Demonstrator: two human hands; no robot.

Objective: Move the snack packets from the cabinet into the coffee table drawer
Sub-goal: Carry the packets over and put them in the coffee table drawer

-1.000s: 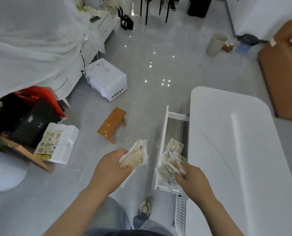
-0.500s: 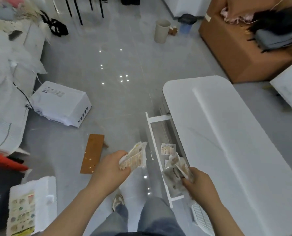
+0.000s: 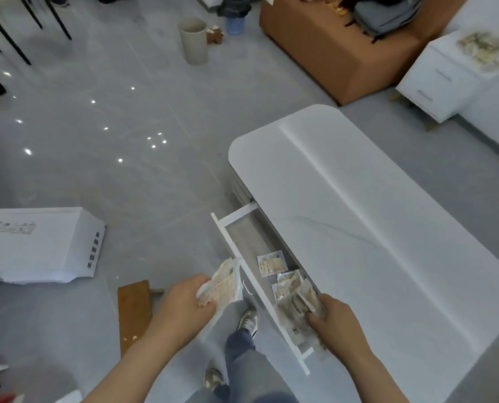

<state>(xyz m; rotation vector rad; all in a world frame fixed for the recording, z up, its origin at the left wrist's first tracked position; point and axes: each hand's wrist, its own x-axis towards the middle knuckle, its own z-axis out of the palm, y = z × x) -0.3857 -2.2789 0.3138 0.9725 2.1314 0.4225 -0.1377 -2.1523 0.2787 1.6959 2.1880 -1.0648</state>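
Left hand (image 3: 181, 303), right hand (image 3: 338, 324) grip packets (image 3: 220, 286); one packet (image 3: 272, 264) lies apart in drawer (image 3: 244, 237).

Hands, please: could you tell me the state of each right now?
Left hand: grips a stack of snack packets.
Right hand: pinches loose packets at the drawer.

Glossy grey tile floor (image 3: 132, 175) with light reflections, smooth matt white counter (image 3: 373, 242), crinkled shiny plastic snack packets (image 3: 271, 264), brown wooden stool (image 3: 134, 311), white foam-like box (image 3: 39, 245), blue denim trousers (image 3: 242, 365)
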